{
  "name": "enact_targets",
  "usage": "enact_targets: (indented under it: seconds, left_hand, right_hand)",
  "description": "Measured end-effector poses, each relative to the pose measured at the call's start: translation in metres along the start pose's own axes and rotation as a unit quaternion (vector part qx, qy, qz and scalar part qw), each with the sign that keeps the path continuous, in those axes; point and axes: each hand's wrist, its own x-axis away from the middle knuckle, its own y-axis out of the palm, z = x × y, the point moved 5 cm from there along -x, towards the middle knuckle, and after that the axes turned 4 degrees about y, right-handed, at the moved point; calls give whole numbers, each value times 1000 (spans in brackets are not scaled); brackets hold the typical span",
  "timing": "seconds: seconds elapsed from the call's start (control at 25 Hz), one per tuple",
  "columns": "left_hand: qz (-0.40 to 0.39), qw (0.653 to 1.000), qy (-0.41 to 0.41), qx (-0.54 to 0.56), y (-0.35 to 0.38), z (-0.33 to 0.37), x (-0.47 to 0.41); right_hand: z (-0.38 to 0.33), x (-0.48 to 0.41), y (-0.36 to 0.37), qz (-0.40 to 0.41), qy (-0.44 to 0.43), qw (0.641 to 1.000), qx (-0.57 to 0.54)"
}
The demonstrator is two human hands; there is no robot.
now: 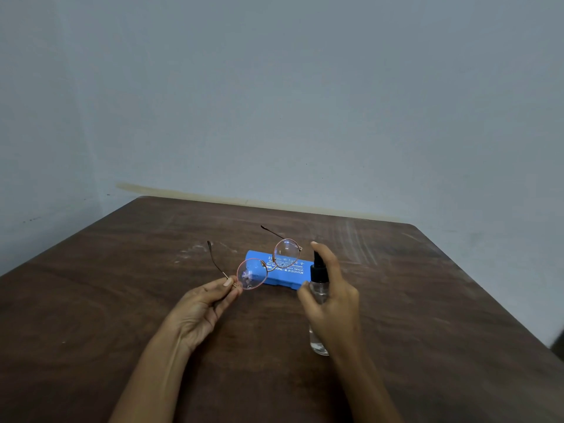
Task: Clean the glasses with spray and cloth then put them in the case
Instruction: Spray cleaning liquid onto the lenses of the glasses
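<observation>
- The left hand [204, 303] is pinching the glasses [252, 273] at one corner, over the case [283, 280].
- The right hand [332, 300] is gripping the bottle [320, 290], one finger above the top.
- It should be aiming at one lens and squirting gently.

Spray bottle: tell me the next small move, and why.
Probably press the pump. The right hand grips the spray bottle, forefinger over its black top, close beside the glasses that the left hand pinches by one hinge near the closed blue case. No cloth is in view.

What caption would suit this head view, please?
Left hand pinches round metal-rimmed glasses; right hand grips clear black-capped spray bottle near blue case.
</observation>
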Motion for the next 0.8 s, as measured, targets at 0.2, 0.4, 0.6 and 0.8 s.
enact_targets:
  seconds: [0.2,0.4,0.6,0.8]
  left_hand:
    - [0,1000,-3,-2,1,0,1]
    - [-4,1000,-9,-1,1,0,0]
    - [-7,1000,-10,3,1,0,1]
    - [-5,1000,-12,1,1,-1,2]
  right_hand:
    - [-1,1,-1,9,1,1000,-17]
    - [0,2,0,5,5,1000,-13]
    - [0,1,-1,13,10,1000,-5]
    - [0,3,0,6,11,1000,-5]
